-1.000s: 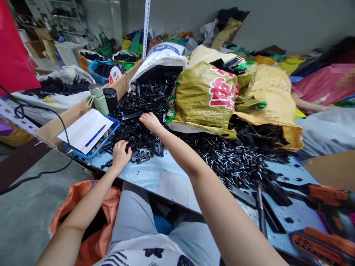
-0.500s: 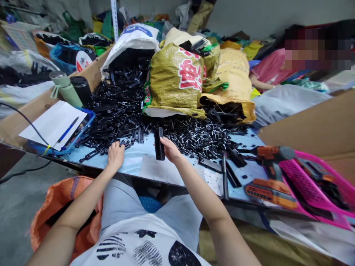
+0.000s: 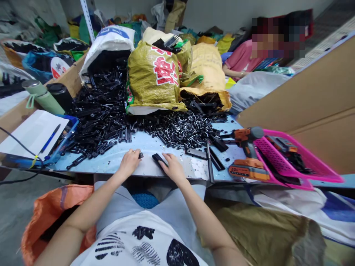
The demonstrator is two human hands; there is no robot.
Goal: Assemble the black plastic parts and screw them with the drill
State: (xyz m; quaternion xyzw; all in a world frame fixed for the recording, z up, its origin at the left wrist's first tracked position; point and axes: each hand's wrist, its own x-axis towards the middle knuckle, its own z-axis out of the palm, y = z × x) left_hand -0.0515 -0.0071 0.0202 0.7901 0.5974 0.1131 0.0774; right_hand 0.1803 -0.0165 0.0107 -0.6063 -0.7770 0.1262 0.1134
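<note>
Low over the table's front edge, my left hand pinches a small dark piece at its fingertips; its exact kind is too small to tell. To its right my right hand grips a long black plastic part, which lies tilted on a pale sheet on the table. Behind the left hand spreads a heap of black plastic arms. Beyond the right hand is a pile of small black pieces with metal pins.
An orange cordless drill and a pink basket stand at the right. A blue tray with paper and a green flask are at the left. Stuffed sacks line the back. A co-worker sits beyond.
My right hand has lowered the black plastic part onto the pale sheet. My left hand has come from the heap towards it, with a small piece now at its fingertips. The view has shifted right.
</note>
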